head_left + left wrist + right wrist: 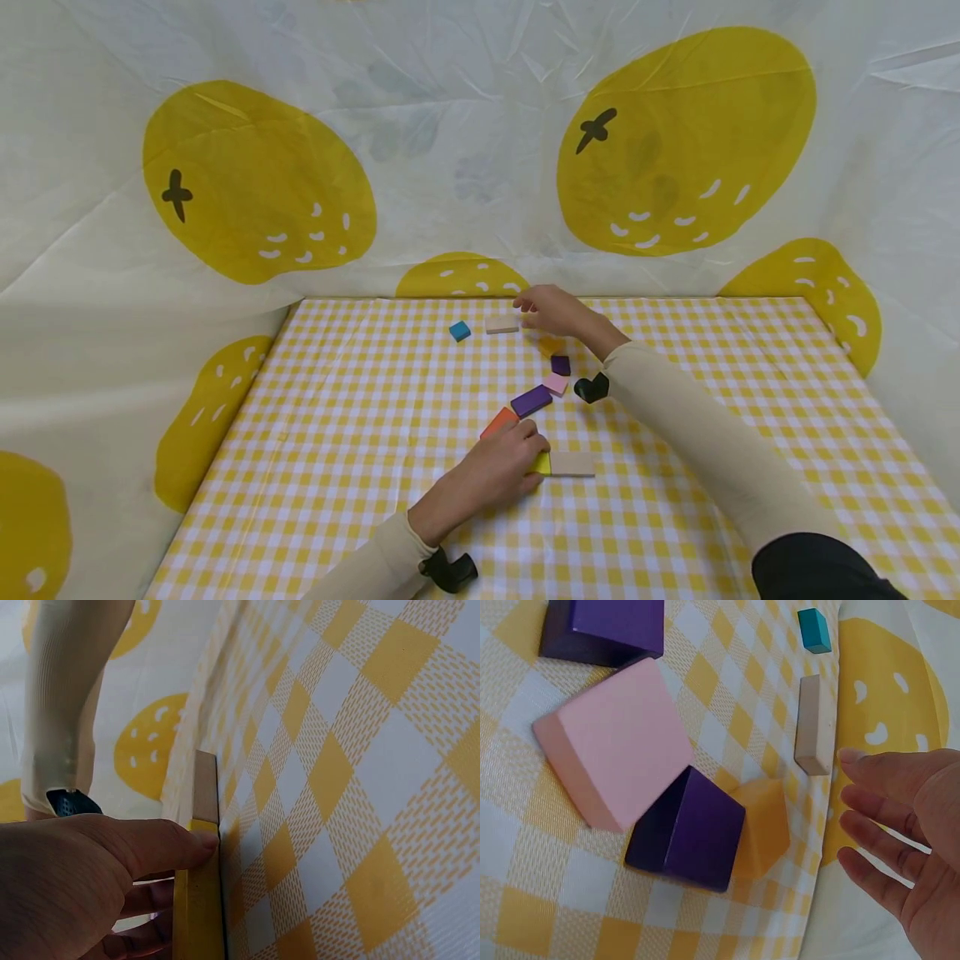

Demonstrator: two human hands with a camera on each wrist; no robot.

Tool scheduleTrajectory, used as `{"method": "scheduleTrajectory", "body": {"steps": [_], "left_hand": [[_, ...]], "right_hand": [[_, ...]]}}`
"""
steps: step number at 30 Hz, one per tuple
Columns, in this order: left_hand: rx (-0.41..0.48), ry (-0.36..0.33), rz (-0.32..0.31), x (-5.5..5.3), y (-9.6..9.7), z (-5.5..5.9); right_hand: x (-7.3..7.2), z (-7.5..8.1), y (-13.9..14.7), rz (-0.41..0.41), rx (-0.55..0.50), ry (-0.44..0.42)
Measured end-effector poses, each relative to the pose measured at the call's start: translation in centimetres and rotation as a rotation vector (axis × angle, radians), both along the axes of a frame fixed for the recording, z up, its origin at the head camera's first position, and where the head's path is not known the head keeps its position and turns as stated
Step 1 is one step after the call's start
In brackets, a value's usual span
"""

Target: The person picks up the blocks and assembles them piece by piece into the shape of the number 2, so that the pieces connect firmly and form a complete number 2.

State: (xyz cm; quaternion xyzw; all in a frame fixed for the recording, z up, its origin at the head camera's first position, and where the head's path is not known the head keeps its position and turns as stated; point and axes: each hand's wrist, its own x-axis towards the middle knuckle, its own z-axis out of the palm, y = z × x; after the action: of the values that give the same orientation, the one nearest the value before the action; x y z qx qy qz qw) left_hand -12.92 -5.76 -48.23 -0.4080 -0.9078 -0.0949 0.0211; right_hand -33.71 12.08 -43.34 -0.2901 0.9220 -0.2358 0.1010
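My left hand (pixel 495 462) holds a long yellow block (pixel 201 907) by its edges, thumb on the near side. A plain wooden block (pixel 572 464) lies end to end with it on the right. Just past the left fingers is an orange block (pixel 498 422), partly covered by the hand. At the back, my right hand (pixel 553 310) has its fingers apart with nothing between them. Its fingertips are near the right end of another plain wooden block (pixel 502 324). Below that hand sits a yellow-orange block (pixel 551 347), touching a small purple block (pixel 697 832).
A curved row continues through a pink block (pixel 556 383) and a longer purple block (pixel 531 401) toward the orange one. A teal block (pixel 460 332) lies at the back left. The checked tablecloth (pixel 337 433) ends at a hanging fruit-print sheet (pixel 465 167).
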Motion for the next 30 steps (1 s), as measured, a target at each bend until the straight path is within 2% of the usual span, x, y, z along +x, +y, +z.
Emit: {"method": "scheduleTrajectory", "body": {"steps": [6,10,13,19,30], "left_hand": [[-0.003,-0.011,0.008,-0.1,0.0,0.0],[-0.004,-0.008,0.008,-0.1,0.0,-0.1],[-0.001,0.006,0.005,-0.1,0.1,-0.3],[0.004,0.017,-0.001,-0.1,0.2,-0.4],[-0.021,0.017,0.010,-0.1,0.2,-0.3]], "right_hand": [[-0.5,-0.6,-1.2,0.049,0.052,0.036],[-0.8,-0.9,-2.0,0.049,0.089,0.042],[-1.0,-1.1,-2.5,0.047,0.096,0.061],[-1.0,-1.4,-2.9,0.097,0.087,0.102],[-0.9,-1.0,-2.4,0.076,0.164,0.057]]}}
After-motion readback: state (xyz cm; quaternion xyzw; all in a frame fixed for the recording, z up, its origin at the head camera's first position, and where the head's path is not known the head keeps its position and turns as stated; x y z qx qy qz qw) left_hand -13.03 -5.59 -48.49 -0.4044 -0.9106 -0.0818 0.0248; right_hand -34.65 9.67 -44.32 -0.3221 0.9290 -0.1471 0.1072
